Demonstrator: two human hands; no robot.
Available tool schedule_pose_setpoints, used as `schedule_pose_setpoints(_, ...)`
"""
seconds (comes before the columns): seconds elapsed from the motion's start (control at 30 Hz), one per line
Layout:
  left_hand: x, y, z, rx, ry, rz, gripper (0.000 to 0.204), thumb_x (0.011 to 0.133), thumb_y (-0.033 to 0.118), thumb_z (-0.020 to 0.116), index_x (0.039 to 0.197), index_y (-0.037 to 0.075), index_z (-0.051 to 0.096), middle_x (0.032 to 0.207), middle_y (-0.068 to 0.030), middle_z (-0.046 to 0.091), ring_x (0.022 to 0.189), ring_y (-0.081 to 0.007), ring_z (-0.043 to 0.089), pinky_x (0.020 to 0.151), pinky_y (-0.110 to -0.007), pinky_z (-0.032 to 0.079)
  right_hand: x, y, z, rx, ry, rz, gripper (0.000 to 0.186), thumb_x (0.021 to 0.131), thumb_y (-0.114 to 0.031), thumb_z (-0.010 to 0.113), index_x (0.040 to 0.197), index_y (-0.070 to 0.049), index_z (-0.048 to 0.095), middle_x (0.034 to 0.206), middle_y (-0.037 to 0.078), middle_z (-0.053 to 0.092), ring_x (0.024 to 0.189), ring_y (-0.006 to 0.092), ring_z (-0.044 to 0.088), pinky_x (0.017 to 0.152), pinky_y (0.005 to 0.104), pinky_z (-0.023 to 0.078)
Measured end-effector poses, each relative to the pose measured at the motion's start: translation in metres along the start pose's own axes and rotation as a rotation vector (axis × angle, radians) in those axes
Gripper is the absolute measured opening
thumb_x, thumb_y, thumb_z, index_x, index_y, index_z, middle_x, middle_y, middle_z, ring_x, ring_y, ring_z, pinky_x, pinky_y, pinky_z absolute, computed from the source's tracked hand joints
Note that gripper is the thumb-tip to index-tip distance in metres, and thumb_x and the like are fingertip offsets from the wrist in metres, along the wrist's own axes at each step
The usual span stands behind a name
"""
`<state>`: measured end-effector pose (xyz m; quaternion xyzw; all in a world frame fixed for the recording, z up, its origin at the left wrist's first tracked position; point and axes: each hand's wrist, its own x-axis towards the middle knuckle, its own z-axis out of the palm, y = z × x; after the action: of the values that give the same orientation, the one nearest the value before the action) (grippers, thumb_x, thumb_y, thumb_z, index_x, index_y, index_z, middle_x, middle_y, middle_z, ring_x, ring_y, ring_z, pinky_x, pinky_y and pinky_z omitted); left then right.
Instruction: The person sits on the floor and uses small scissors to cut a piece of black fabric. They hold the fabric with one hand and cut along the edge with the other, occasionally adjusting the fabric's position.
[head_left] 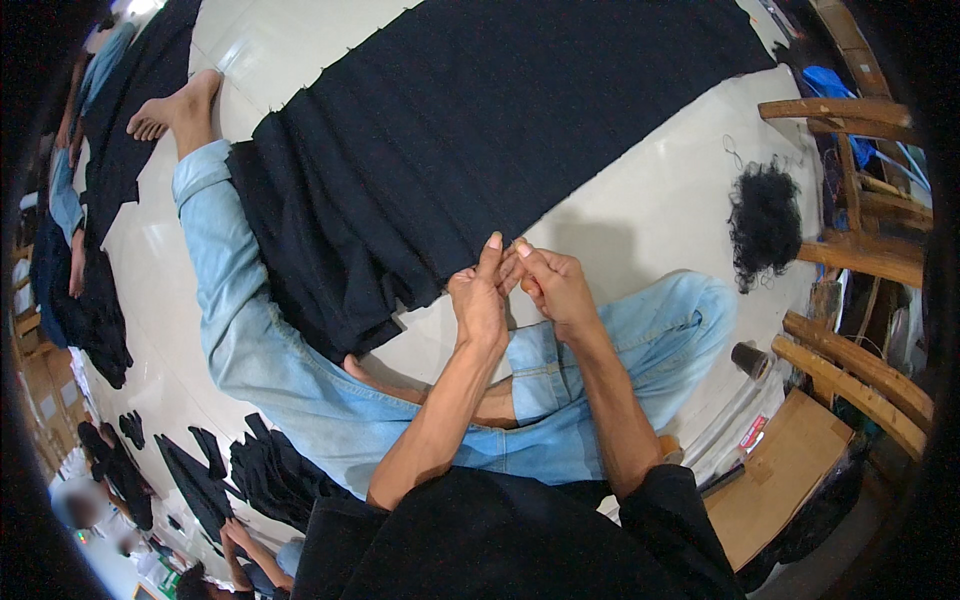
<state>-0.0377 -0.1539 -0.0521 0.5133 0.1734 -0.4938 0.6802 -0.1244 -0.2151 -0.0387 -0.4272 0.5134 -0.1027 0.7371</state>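
Observation:
My left hand (480, 302) and my right hand (560, 293) meet just above the near edge of a large black cloth (500, 120). The left thumb points up, while its fingers curl toward the right hand. On the right, thumb and forefinger are pinched together close to the left fingertips. Whatever lies between the fingers is too small to make out. The cloth stretches over the floor ahead, gathered in folds on its near left side and flatter toward the far right. Its left edge shows short loose threads.
I sit on pale tiles (650, 190), legs around the cloth's near end. A tangle of black thread (764, 222) lies to the right, near wooden furniture legs (860, 262) and a cardboard box (785, 480). More black cloth (275, 470) and other people are at the left.

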Motion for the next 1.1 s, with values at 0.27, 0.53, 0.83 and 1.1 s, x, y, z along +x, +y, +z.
schedule_pose_setpoints(0.27, 0.018, -0.021, 0.003, 0.164, -0.190, 0.067, 0.057, 0.095, 0.039, 0.056, 0.127, -0.007, 0.048, 0.123, -0.0196, 0.058, 0.116, -0.0243, 0.056, 0.097, -0.035, 0.047, -0.044, 0.015, -0.026, 0.058, 0.084, -0.263, 0.036, 0.093, -0.041, 0.061, 0.086, -0.005, 0.064, 0.061, -0.004, 0.052, 0.051, 0.0060, 0.046, 0.043, 0.0237, 0.036)
schedule_pose_setpoints(0.53, 0.096, -0.014, 0.014, 0.242, -0.260, -0.118, 0.055, 0.094, 0.041, 0.057, 0.129, -0.001, 0.051, 0.133, -0.0127, 0.053, 0.124, -0.0230, 0.050, 0.107, -0.038, 0.040, -0.056, 0.055, -0.034, 0.133, 0.166, -0.406, 0.056, 0.088, -0.050, 0.062, 0.087, 0.006, 0.065, 0.065, 0.010, 0.060, 0.058, 0.0169, 0.057, 0.052, 0.0342, 0.045)
schedule_pose_setpoints(0.83, 0.145, -0.012, -0.005, 0.305, -0.325, -0.176, 0.051, 0.093, 0.041, 0.058, 0.131, 0.008, 0.053, 0.133, -0.0024, 0.056, 0.114, -0.0192, 0.054, 0.092, -0.039, 0.048, -0.024, 0.074, -0.012, 0.036, 0.407, -0.527, 0.048, 0.084, -0.046, 0.062, 0.075, 0.001, 0.069, 0.072, 0.019, 0.069, 0.069, 0.0279, 0.068, 0.064, 0.0410, 0.051)
schedule_pose_setpoints(1.1, 0.188, -0.017, -0.017, 0.264, -0.454, -0.297, 0.047, 0.090, 0.040, 0.064, 0.125, 0.010, 0.058, 0.126, -0.0028, 0.061, 0.104, -0.0202, 0.061, 0.082, -0.038, 0.053, -0.026, 0.080, -0.021, -0.069, 0.341, -0.547, 0.049, 0.081, -0.042, 0.067, 0.082, 0.007, 0.066, 0.075, 0.022, 0.067, 0.071, 0.0299, 0.065, 0.063, 0.0418, 0.047)
